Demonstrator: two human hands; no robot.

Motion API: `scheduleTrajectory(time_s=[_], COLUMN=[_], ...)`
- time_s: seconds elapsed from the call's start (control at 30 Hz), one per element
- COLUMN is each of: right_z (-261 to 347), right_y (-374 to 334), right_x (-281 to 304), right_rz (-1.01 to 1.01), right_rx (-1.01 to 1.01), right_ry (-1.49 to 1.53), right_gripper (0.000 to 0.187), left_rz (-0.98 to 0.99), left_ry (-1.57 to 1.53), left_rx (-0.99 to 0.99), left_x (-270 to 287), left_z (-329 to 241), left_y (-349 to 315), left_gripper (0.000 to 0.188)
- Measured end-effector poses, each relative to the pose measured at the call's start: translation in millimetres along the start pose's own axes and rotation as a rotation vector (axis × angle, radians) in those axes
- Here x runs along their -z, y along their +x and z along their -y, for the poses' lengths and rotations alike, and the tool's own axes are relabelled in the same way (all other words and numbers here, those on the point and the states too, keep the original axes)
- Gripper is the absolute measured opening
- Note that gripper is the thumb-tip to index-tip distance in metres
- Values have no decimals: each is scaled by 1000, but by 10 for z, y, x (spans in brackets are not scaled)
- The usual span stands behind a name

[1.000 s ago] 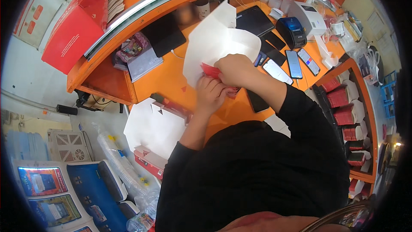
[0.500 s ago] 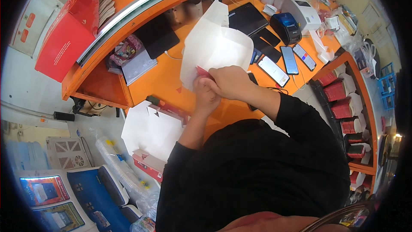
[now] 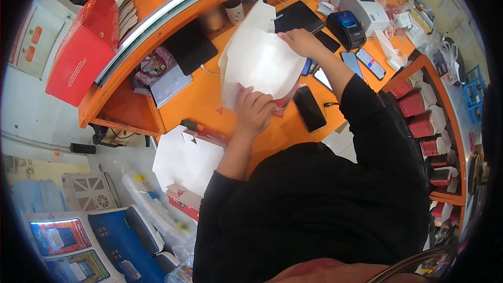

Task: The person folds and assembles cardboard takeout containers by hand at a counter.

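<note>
A partly folded cardboard box (image 3: 262, 65), white inside with red outside, stands over the orange counter in front of me. My left hand (image 3: 255, 111) grips its near edge, fingers bent over the wall and the thumb side partly hidden. At the upper right, my right hand (image 3: 304, 43) holds the box's rim, fingers closed on the edge. To the left, beside my left forearm, another unfolded box (image 3: 188, 160) lies with its white inside up and red flaps at its sides.
A black phone (image 3: 310, 109) lies right of the box; more phones (image 3: 371, 64) sit farther right near a dark printer (image 3: 346, 29). A tablet (image 3: 191, 47) lies behind left. Folded red boxes (image 3: 421, 124) fill a shelf at right. A red carton (image 3: 84, 47) stands on the upper ledge.
My right hand has left the near edge beside my left hand and moved up and right to the far rim. The left fingers have opened out over the near wall, and the box has shifted slightly.
</note>
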State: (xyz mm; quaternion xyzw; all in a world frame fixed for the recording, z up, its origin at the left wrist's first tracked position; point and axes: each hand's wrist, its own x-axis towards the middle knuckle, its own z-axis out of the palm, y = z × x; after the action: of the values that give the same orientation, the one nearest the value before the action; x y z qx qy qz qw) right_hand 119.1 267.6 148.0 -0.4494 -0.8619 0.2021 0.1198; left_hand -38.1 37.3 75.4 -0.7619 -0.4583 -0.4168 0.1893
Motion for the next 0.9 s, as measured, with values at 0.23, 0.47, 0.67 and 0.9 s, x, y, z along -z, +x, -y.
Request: scheduleTrajectory(time_s=[0.23,0.47,0.67,0.9], right_z=[-51,-92,-813,-650], right_y=[-46,-594,-1540,-2260], right_x=[-56,-57,-1109,-1435], right_rz=[-15,-671,-418,-189], right_rx=[-32,68,18,38], right_ry=[74,743,-18,-354], right_gripper=[58,33,33,47], left_rz=[-25,-180,-223,-164], left_ry=[3,202,147,-1], left_rx=[-13,291,1485,1662], left_x=[42,573,891,826], left_z=[-80,-88,86,34], left_y=[67,-732,-1344,-1695], left_gripper=[16,11,49,62])
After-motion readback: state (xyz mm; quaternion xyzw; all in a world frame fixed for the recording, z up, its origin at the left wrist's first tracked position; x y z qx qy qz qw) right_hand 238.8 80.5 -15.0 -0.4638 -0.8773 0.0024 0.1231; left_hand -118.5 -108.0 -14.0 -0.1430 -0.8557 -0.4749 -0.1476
